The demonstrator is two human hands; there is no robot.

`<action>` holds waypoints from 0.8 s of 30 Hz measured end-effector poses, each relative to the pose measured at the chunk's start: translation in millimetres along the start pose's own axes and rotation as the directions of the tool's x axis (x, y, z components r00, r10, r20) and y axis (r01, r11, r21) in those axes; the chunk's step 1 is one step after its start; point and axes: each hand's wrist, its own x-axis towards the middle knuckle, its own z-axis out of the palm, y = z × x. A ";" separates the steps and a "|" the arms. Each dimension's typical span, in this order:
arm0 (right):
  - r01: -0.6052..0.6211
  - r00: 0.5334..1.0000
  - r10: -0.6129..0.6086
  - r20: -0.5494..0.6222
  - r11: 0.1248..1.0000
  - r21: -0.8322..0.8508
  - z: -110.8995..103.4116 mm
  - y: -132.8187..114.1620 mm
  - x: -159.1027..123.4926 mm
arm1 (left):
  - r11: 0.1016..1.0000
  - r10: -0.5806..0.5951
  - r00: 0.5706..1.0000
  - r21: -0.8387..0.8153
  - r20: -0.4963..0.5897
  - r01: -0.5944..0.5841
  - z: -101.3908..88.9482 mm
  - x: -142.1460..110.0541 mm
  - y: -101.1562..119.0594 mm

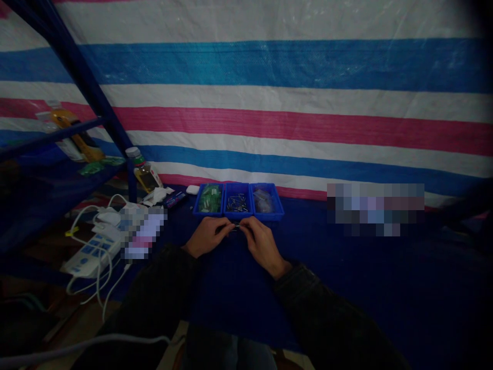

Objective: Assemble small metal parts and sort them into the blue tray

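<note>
Fingers: left hand (208, 237) and right hand (264, 244) both in thumb-and-index pinch, tips nearly meeting, clamped on a small metal piece (238, 226); exact shape too small to tell.
Metal piece: between the fingertips, just on the near side of the middle bin (239, 215).
Handling: best judged as fingertip work; light, square pinch, both wrists steady, ends lined up by feel, since dim light hides detail. Working low and near the middle bin should keep a dropped piece close. Too hard a squeeze could make a slick, thin part skid out.
Middle bin: blue, rectangular, looks like plastic; loose thin metal pins (237, 203), shiny, lying at all angles.
Left of middle bin: matching bin (208, 214), green crinkly film packets (210, 197).
Right of middle bin: matching bin (268, 217), clear wrinkled plastic bags (263, 199), contents unclear.
Under middle bin: smooth dark blue tabletop (327, 272).
Behind middle bin: striped woven tarp (269, 123), creased, slightly glossy.
Far left of middle bin: white power strip (87, 259), looped cables.
</note>
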 end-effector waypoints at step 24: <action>-0.017 0.999 0.016 -0.043 0.999 -0.032 0.3 1.0 2.8 | 1.000 -0.013 0.999 -0.025 -0.030 0.013 -0.5 1.3 3.6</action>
